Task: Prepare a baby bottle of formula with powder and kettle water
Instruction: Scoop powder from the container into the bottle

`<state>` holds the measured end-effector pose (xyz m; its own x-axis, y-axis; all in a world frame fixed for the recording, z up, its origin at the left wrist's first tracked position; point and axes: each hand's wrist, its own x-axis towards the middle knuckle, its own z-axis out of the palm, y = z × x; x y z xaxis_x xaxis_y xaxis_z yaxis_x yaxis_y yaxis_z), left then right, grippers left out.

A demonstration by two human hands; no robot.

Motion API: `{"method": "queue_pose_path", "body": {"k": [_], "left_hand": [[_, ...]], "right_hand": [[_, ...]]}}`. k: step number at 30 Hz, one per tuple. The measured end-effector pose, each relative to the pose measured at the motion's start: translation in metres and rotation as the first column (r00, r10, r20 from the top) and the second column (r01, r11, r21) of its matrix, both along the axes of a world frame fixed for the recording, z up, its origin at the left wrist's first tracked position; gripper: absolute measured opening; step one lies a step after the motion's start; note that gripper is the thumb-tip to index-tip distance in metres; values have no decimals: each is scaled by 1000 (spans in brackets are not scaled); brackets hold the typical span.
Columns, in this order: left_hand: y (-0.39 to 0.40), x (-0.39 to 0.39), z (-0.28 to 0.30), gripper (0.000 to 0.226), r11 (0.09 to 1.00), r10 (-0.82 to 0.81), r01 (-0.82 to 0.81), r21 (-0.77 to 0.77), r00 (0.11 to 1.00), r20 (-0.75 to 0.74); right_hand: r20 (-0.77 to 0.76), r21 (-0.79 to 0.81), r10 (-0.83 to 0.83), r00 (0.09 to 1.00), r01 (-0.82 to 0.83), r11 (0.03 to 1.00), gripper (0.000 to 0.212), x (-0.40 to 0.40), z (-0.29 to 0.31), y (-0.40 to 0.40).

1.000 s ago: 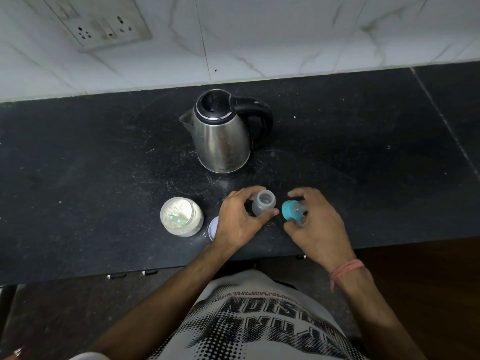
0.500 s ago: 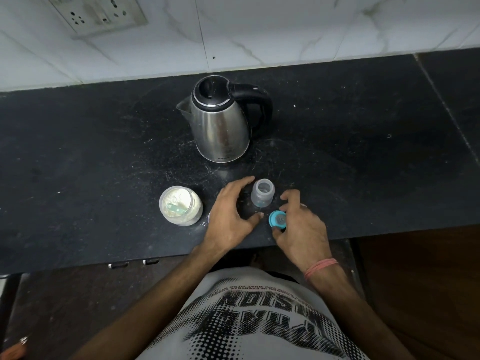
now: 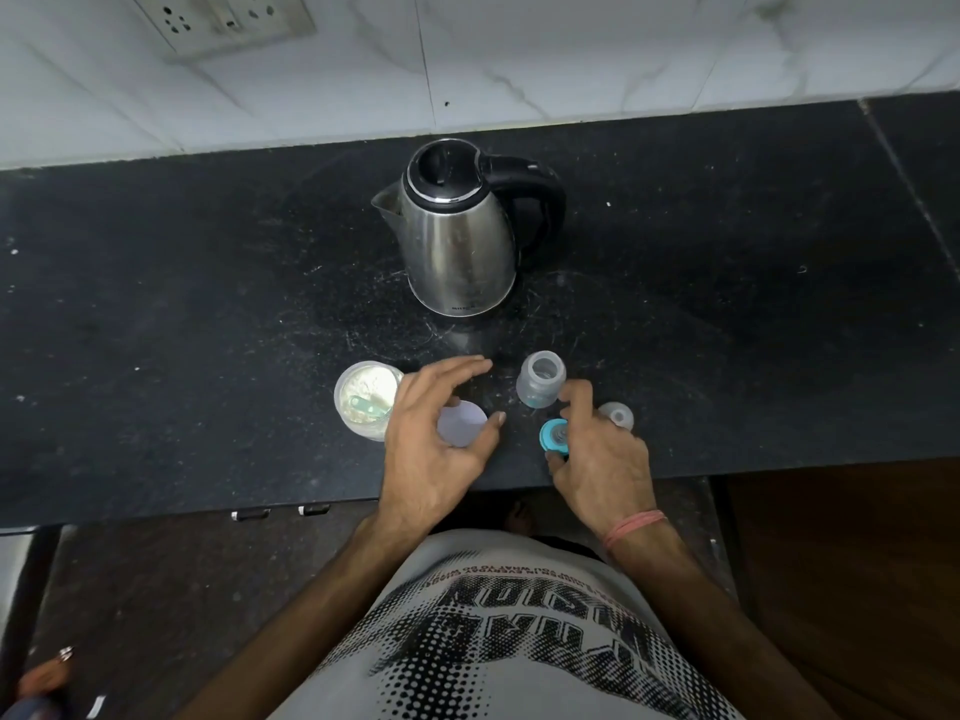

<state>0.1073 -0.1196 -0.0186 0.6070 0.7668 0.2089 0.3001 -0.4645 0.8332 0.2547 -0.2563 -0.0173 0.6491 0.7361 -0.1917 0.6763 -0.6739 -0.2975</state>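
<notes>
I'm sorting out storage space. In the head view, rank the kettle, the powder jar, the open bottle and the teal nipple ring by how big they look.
1. kettle, clearly largest
2. powder jar
3. open bottle, only slightly smaller than the jar, and seen from above, so this is unsure
4. teal nipple ring, partly hidden by the right hand

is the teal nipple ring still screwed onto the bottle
No, the bottle stands open-mouthed on the counter, and the teal nipple ring lies apart beside it at the right hand.
</notes>
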Motion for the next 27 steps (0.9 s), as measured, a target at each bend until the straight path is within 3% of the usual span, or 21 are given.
{"method": "queue_pose_path", "body": {"k": [4, 7, 9, 13, 16, 20, 23, 27], "left_hand": [[6, -8, 14, 52, 985, 143, -142, 96, 990, -13], [15, -17, 20, 51, 930, 322, -318, 185, 947, 9], [24, -23, 16, 60, 906, 409, -405, 120, 912, -8], [32, -41, -7, 102, 889, 446, -453, -67, 890, -97], [31, -52, -24, 112, 856, 468, -485, -177, 874, -132], [33, -57, -36, 99, 822, 474, -482, -302, 874, -105], [32, -58, -31, 87, 831, 483, -486, -272, 872, -80], [23, -56, -20, 81, 875, 451, -457, -160, 889, -77]], "right_hand": [[-57, 60, -31, 998, 35, 998, 77, -3, 13, -5], [-52, 226, -64, 997, 74, 971, 71, -6, 31, -7], [-65, 322, -50, 997, 68, 944, 63, -7, 44, -4], [-71, 449, 24, 997, 11, 893, 49, -13, 58, 16], [-103, 443, 96, 990, -41, 896, 39, -19, 57, 41], [-135, 427, 250, 959, -172, 888, 20, -27, 51, 72], [-177, 408, 368, 913, -273, 871, 17, -39, 51, 92], [-117, 318, 467, 877, -412, 854, 26, -52, 52, 114]]}}
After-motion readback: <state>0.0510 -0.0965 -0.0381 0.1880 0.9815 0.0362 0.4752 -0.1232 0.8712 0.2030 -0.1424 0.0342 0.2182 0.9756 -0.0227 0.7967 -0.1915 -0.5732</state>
